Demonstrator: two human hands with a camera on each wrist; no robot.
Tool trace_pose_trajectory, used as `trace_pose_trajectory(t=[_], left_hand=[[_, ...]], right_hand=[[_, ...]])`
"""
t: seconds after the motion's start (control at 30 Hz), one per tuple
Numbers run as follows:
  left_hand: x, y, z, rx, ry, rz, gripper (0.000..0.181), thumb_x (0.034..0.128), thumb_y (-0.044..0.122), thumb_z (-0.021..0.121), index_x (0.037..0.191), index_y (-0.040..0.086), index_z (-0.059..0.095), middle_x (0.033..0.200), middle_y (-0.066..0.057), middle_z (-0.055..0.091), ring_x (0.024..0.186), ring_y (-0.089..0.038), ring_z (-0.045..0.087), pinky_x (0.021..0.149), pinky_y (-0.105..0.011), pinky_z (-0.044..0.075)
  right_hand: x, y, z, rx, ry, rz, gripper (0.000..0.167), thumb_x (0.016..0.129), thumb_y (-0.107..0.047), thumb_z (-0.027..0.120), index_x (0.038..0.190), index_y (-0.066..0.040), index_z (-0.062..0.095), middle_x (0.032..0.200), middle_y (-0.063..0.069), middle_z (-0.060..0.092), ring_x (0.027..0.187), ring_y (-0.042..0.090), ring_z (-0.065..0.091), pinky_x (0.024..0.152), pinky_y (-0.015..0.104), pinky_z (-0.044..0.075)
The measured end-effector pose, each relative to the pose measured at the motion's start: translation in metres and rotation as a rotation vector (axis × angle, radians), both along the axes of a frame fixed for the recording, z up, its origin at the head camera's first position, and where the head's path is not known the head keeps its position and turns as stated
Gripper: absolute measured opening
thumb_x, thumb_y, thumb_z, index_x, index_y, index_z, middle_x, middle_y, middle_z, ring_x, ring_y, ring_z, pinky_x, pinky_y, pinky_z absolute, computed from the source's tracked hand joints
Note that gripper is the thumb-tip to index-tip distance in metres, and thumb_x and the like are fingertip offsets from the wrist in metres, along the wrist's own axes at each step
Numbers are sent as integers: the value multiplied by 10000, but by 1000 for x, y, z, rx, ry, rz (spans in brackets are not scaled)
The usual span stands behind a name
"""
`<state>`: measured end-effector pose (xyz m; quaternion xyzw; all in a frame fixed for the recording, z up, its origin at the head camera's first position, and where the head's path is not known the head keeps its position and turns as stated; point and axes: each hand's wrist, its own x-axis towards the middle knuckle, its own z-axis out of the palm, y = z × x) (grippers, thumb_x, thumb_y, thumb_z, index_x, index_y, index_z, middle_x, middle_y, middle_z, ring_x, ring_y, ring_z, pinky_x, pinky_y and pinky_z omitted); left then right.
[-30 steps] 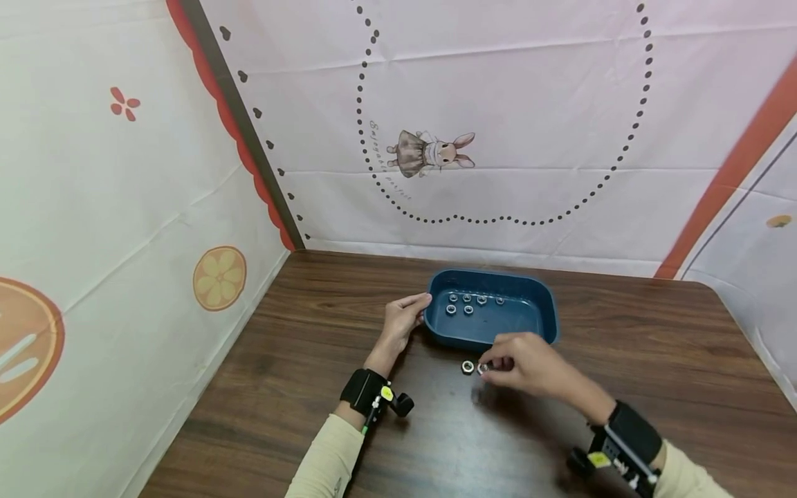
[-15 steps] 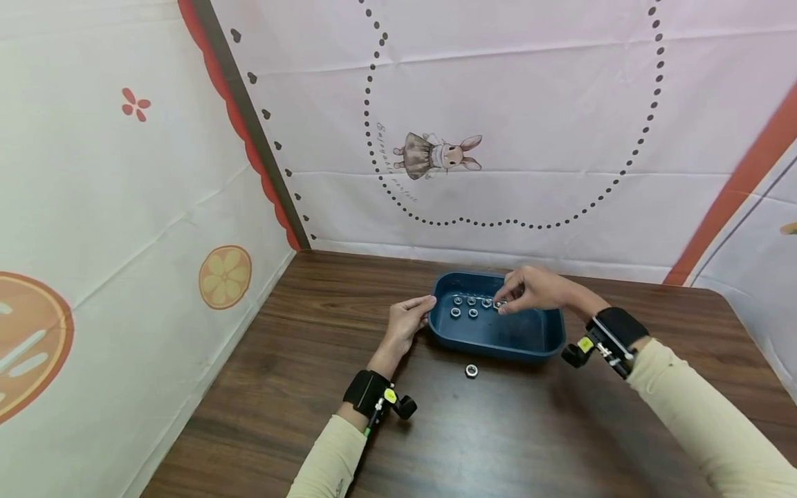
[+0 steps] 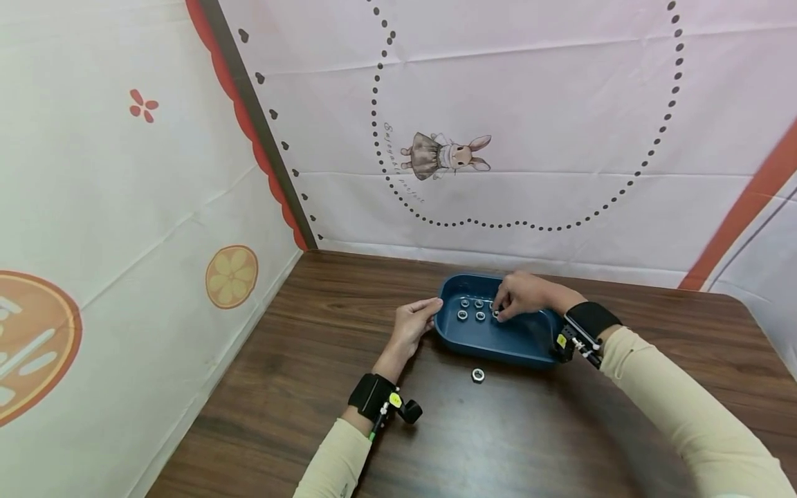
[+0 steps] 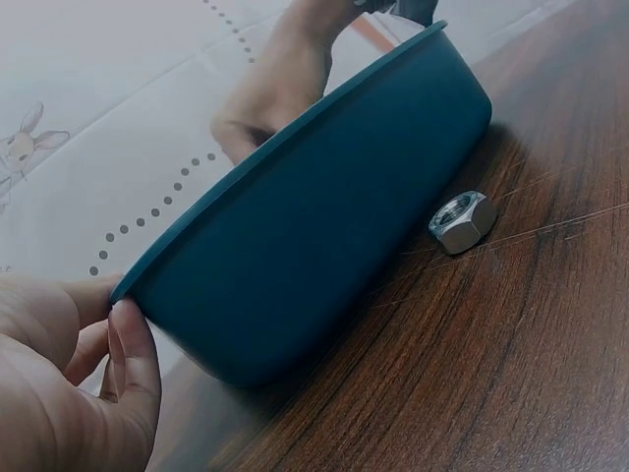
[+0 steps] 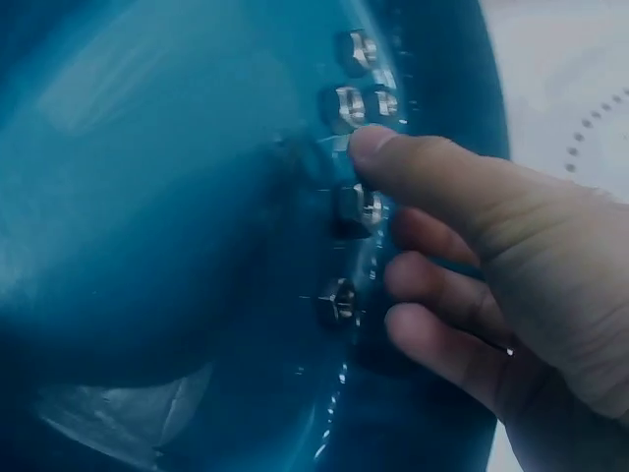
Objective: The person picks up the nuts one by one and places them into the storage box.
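My left hand (image 3: 414,325) pinches the left rim of a dark blue rectangular tray (image 3: 492,349), with thumb and fingers on either side of the edge. Inside the tray, my right hand (image 3: 526,294) reaches down with curled fingers. A hex nut (image 3: 495,313) shows at its fingertips, near the tray floor. Left of that hand several silver nuts (image 3: 462,315) lie in two short rows. The right wrist view shows the thumb close above the nuts (image 5: 344,106), and the index fingertip is hidden. One more nut (image 4: 464,222) lies on the table in front of the tray.
The wood-grain table (image 3: 299,360) runs back to a printed cloth wall (image 3: 548,104). Another cloth (image 3: 124,207) borders it on the left. Each wrist carries a black strap with a small camera (image 3: 411,411).
My right hand has gone from the tabletop into the tray, taking one of the two loose nuts with it, and has lowered slightly leftward there. The left hand keeps its hold on the rim.
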<state>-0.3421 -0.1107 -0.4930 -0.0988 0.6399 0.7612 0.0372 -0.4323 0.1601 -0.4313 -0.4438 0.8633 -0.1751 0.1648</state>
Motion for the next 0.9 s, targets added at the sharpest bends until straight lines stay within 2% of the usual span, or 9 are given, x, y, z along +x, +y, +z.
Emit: trace_pose_trajectory(t=[0.13,0.37,0.47,0.57,0.7,0.77,0.9], left_hand=[[1,3,0,0,-4,-3,331,936,216,776,1200,18,748,1073,-80,750,757,-66,619,685,-181,542],[2,7,0,2,-10,-14,324,937,216,774,1200,27,751,1142,-143,740,762,-67,625,686,-178,543],[2,7,-1,2,-9,-19,328,939,216,773,1202,24,748,1145,-139,741,767,-68,626,691,-180,545],[1,6,0,2,-4,-13,328,941,216,771,1202,19,747,1119,-114,749,773,-74,630,693,-183,547],[1,4,2,6,-4,9,322,944,208,767,1202,17,746,1068,-85,751,756,-70,623,682,-184,542],[1,2,1,10,-8,16,323,944,203,766,1206,16,744,1067,-96,748,744,-63,614,676,-182,535],[-1,1,1,9,-17,17,334,940,212,773,1209,17,743,1076,-109,746,724,-54,606,668,-184,528]], right_hand=[[1,-2,-2,66,-23,-22,129,879,-181,820,988,-113,830,741,-116,683,622,33,561,577,220,450],[4,-1,-2,112,-26,-26,132,859,-167,835,981,-117,828,755,-99,711,618,25,582,583,216,467],[7,0,2,85,-11,-31,166,860,-166,835,1007,-90,823,770,-82,725,623,27,582,581,225,472],[15,1,11,11,71,-65,187,880,-170,816,1037,-68,814,827,-57,744,680,34,610,618,247,508],[41,-1,29,-126,198,-177,188,932,-170,762,1072,-51,798,890,-17,760,719,50,639,631,279,536],[61,-2,37,-200,244,-246,175,946,-170,749,1071,-57,796,881,-19,757,706,40,630,613,270,528],[107,-2,46,-316,307,-317,141,948,-158,745,1043,-69,799,802,-56,723,626,17,560,552,251,479]])
